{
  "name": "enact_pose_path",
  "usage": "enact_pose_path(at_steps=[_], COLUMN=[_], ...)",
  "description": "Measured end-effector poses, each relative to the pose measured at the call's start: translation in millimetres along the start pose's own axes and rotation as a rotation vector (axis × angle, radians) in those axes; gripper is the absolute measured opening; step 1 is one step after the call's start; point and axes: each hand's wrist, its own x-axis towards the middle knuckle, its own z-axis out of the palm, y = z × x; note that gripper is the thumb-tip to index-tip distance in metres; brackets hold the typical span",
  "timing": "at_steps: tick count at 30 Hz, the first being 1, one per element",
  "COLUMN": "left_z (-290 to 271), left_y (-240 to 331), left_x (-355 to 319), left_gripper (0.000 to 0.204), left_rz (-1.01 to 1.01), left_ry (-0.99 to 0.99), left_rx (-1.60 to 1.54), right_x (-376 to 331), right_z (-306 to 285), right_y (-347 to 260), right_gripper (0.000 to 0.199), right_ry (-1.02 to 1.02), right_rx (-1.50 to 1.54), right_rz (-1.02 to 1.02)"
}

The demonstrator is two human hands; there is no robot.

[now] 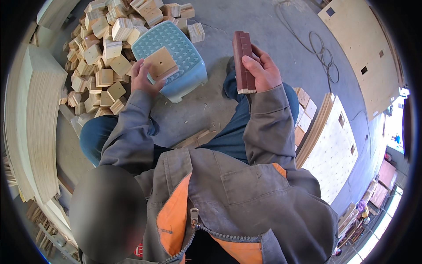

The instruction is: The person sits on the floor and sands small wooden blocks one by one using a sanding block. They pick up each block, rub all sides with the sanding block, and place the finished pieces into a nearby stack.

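Note:
My left hand grips a square plywood block by its near left edge. The block has a small hole in its middle and is over the top of a light blue plastic stool; I cannot tell whether it touches. In my right hand is a long sanding block, wrapped in dark red-brown abrasive with pale wood at its ends. My thumb presses its face and the fingers go behind it. It is held upright, right of the stool and apart from the plywood block.
A big heap of plywood blocks lies left of and behind the stool. Stacked boards stand at far left. Several blocks sit beside my right leg, next to leaning panels. A cable loops over the floor.

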Motion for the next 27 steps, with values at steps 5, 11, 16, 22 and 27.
enact_pose_path(at_steps=[5, 11, 16, 22, 27], left_z=[-10, -10, -2, 11, 37], left_y=[2, 0, 9, -9, -41], left_x=[-7, -10, -6, 8, 12], left_gripper=[0.040, 0.053, 0.108, 0.122, 0.119], left_rz=[-0.078, -0.050, -0.063, -0.207, -0.297], left_ry=[-0.049, 0.039, 0.041, -0.085, -0.087], left_rx=[-0.018, -0.058, -0.021, -0.215, -0.647], right_x=[-2, 1, 1, 2, 0], right_z=[3, -2, -6, -12, -7], right_y=[-2, 2, 5, 8, 3], right_gripper=[0.065, 0.064, 0.064, 0.065, 0.066], right_ry=[-0.027, -0.071, -0.057, -0.060, -0.065], right_rx=[-0.020, -0.043, -0.061, -0.076, -0.075], right_rz=[-0.044, -0.089, -0.089, -0.089, -0.073])
